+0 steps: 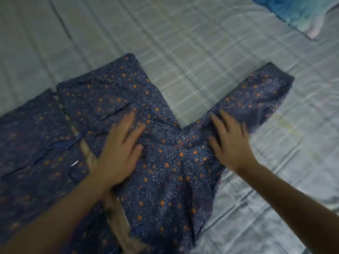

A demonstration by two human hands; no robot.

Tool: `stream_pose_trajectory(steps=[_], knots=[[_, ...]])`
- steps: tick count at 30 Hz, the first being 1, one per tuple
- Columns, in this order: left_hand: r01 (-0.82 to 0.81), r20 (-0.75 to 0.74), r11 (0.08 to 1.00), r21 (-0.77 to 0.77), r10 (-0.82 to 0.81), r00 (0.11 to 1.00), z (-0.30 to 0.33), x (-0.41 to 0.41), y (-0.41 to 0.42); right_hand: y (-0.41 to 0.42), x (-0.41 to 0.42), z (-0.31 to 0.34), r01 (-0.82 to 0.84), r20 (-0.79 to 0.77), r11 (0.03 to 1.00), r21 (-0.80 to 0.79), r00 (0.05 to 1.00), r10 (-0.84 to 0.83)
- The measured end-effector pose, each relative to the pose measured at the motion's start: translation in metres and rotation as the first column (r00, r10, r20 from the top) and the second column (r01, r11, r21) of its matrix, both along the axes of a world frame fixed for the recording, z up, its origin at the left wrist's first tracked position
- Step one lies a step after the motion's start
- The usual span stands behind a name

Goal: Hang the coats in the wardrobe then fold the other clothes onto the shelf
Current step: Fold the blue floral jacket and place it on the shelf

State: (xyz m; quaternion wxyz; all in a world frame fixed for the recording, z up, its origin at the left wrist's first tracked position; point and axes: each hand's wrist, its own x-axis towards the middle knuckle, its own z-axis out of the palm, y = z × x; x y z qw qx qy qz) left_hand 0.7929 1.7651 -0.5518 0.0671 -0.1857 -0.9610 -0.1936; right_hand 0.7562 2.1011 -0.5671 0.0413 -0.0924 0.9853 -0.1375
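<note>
A bed (211, 52) fills the frame, covered by a pale grey-white sheet (183, 33) printed with a faint check of light lines. Long creases run diagonally across the sheet in the upper left of the frame, and shorter wrinkles gather in the lower right. A faint yellowish patch marks the sheet at the right of centre. In the upper right corner lies a pillow (300, 11), its cover shaded from deep blue at the top through turquoise to near white at its lower edge, resting on the sheet and cut off by the frame's top and right borders.
</note>
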Motion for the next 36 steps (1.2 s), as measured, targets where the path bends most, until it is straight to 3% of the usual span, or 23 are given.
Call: stream_pose_trajectory(steps=[1,3,5,8,11,13,15,17,20,23,28,33,36], knots=[[0.168,-0.006,0.984,-0.065,-0.169,0.986,0.003,0.031,0.01,-0.003,0.018,-0.013,-0.069,0.103,0.997,0.021,0.993,0.066],[0.469,0.096,0.858,-0.211,-0.459,0.883,0.002,0.085,0.02,0.011,0.031,-0.029,-0.163,0.171,0.986,0.035,0.973,0.155],[0.534,0.251,0.808,-0.248,-0.478,0.841,-0.005,0.125,0.019,0.026,0.029,-0.028,-0.103,0.14,0.993,0.056,0.986,0.094],[0.446,0.319,0.855,-0.264,-0.359,0.877,-0.009,0.166,0.005,0.008,0.042,-0.001,0.032,-0.074,0.999,0.027,0.997,-0.03],[0.134,0.237,0.982,-0.132,-0.1,0.966,0.004,0.205,0.005,-0.045,0.101,0.03,-0.115,-0.161,0.959,-0.258,0.984,0.074],[-0.106,0.233,0.989,-0.104,0.128,0.964,0.01,0.234,0.014,-0.085,0.154,0.037,-0.282,-0.061,0.89,-0.358,0.958,0.279],[-0.249,0.312,0.963,-0.105,0.27,0.911,0.008,0.262,0.02,-0.118,0.202,0.023,-0.418,0.1,0.871,-0.259,0.885,0.454],[-0.341,0.366,0.932,-0.121,0.361,0.858,0.001,0.282,0.016,-0.138,0.229,0.007,-0.44,0.287,0.89,-0.118,0.843,0.455],[-0.489,0.437,0.869,-0.078,0.47,0.767,-0.009,0.296,0.001,-0.145,0.233,0.006,-0.342,0.359,0.937,-0.077,0.867,0.345],[-0.492,0.519,0.87,-0.047,0.442,0.732,-0.009,0.297,-0.011,-0.147,0.226,0.01,-0.331,0.42,0.934,-0.133,0.835,0.355],[-0.277,0.595,0.938,-0.208,0.346,0.725,0.008,0.271,-0.03,-0.141,0.207,0.022,-0.459,0.516,0.872,-0.17,0.712,0.476],[-0.334,0.427,0.943,-0.018,0.309,0.85,0.03,0.279,-0.011,-0.14,0.228,0.038,-0.391,0.149,0.856,-0.338,0.876,0.458],[-0.344,0.404,0.939,0.016,0.309,0.861,0.028,0.291,0.003,-0.137,0.255,0.029,-0.386,0.052,0.865,-0.321,0.904,0.423]])
